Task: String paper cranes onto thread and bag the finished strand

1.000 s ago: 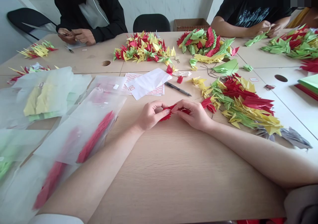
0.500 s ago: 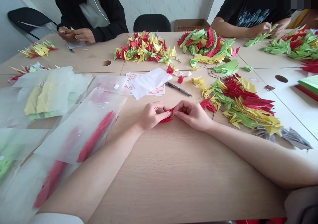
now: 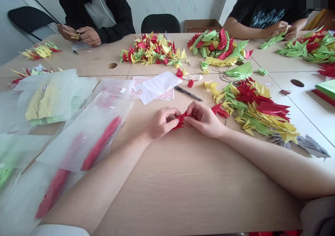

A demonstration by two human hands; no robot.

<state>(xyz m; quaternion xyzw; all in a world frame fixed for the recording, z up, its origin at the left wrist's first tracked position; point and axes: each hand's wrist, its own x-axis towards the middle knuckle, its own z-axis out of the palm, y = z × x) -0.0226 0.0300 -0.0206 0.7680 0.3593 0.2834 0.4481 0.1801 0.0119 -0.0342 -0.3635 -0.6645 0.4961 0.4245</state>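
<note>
Both hands meet above the middle of the table, pinching red folded paper [image 3: 180, 124]; it looks like an origami crane, its shape partly covered by the fingers. My left hand [image 3: 162, 123] grips its left side between thumb and forefinger. From the other side my right hand [image 3: 202, 120] pinches the upper right part. More red folded paper [image 3: 221, 111] lies right beside the right hand, at the end of a string of red, yellow and green folded cranes [image 3: 261, 107]. A black pen [image 3: 188, 93] rests just beyond the hands, near a white paper sheet [image 3: 158, 87].
Clear plastic bags [image 3: 89, 131] with red, yellow and green folded paper cover the left side. Beyond stand a pile of loose cranes [image 3: 151, 49] and a coiled string of cranes [image 3: 211, 44]. Two people sit opposite, one in a black jacket [image 3: 115, 14], one in a black T-shirt [image 3: 248, 9].
My hands have shifted slightly, and the red paper between them has turned, showing more above the fingertips. Across the table, the left person's hands have moved a little.
</note>
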